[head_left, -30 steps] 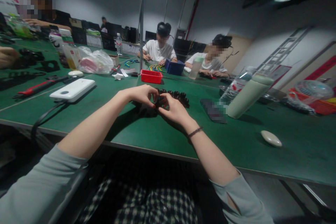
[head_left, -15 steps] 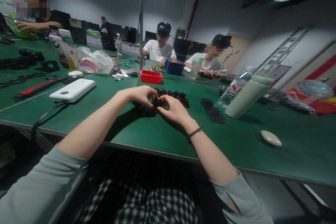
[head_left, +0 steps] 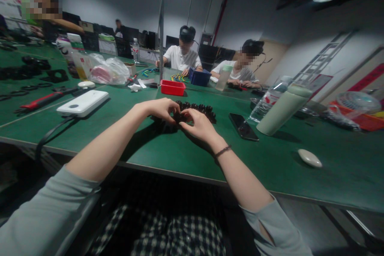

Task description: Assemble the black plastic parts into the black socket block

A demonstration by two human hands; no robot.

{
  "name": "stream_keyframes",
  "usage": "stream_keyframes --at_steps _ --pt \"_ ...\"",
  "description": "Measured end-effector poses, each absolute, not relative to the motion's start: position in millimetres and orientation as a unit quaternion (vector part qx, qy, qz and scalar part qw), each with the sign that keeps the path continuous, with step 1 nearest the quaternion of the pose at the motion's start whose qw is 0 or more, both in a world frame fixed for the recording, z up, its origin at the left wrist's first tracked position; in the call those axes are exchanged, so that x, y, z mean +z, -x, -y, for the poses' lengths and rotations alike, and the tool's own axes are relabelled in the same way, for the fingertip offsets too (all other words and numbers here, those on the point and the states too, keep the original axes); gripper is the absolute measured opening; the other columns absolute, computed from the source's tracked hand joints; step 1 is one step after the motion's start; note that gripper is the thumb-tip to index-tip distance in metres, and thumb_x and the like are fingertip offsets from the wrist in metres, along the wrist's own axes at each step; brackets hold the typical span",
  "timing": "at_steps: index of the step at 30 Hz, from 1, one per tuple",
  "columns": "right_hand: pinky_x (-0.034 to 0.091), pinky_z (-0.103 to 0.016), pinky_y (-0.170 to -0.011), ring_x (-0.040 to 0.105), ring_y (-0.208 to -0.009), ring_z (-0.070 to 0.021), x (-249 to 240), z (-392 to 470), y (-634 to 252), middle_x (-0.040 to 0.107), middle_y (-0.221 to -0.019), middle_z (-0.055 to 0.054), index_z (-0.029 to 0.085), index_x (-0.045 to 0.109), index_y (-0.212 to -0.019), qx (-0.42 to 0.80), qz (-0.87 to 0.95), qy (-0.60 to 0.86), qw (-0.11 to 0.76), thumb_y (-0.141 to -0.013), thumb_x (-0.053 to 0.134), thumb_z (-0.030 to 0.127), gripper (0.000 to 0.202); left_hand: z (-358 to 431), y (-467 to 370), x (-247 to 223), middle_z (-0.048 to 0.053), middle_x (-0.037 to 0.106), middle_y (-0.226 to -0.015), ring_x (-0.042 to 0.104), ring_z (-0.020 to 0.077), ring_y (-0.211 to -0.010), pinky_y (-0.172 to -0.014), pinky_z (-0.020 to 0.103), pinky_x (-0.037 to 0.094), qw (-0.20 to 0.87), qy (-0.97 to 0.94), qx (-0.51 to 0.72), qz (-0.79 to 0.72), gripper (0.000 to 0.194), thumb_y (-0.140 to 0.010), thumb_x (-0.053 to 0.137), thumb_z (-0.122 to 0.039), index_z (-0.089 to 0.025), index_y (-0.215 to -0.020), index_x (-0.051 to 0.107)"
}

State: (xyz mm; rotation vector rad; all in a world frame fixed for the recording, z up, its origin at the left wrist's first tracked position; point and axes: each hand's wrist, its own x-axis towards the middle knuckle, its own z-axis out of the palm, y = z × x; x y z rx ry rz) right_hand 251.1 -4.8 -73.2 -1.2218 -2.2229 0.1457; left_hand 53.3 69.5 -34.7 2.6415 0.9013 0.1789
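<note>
Near the middle of the green table (head_left: 204,160), my left hand (head_left: 164,109) and my right hand (head_left: 196,123) meet around a small black part (head_left: 179,117). The fingers of both hands are curled onto it from either side, and its details are too dark to tell. Just behind my right hand lies a row of several black ridged parts (head_left: 205,109). More dark pieces lie in shadow under my left hand, partly hidden.
A red tray (head_left: 173,87) and a blue box (head_left: 199,77) stand behind my hands. To the right are a phone (head_left: 243,127), a green flask (head_left: 283,110) and a white oval object (head_left: 310,158). A white device (head_left: 83,103) with a cable lies left. People sit across the table.
My hands have hardly moved and still grip the black part. At the far left, a person has shifted, with the arm now at a different angle.
</note>
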Motion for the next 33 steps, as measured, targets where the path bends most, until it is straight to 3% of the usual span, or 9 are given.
stream_keyframes --at_steps 8,23,33 --pt "0.051 -0.034 -0.085 0.064 -0.093 -0.0198 -71.7 5.4 -250.4 0.067 -0.107 -0.008 0.017 0.061 -0.11 0.053 0.833 0.466 0.293 -0.083 0.064 0.021 0.027 -71.6 -52.6 -37.4 0.001 0.068 -0.082 0.058 0.0141 -0.069 -0.065 0.023 0.043 0.164 -0.933 0.064 -0.314 0.044 -0.066 0.073 -0.04 -0.017 -0.103 0.068" --pt "0.051 -0.034 -0.084 0.063 -0.09 -0.019 -71.7 5.2 -250.8 0.066 -0.102 -0.007 0.016 0.064 -0.109 0.037 0.833 0.473 0.283 -0.081 0.063 0.02 0.028 -74.5 -46.9 -31.1 0.004 0.071 -0.096 0.06 0.0135 -0.074 -0.067 0.022 0.045 0.176 -0.922 0.07 -0.337 0.045 -0.063 0.075 -0.033 -0.016 -0.104 0.067" --pt "0.051 -0.034 -0.086 0.063 -0.091 -0.0185 -69.8 7.8 -250.3 0.067 -0.104 -0.008 0.016 0.066 -0.108 0.038 0.832 0.485 0.266 -0.082 0.063 0.019 0.027 -78.8 -40.6 -28.7 0.006 0.073 -0.097 0.062 0.0128 -0.074 -0.069 0.022 0.046 0.128 -0.916 0.109 -0.364 0.028 -0.074 0.062 -0.024 -0.014 -0.099 0.07"
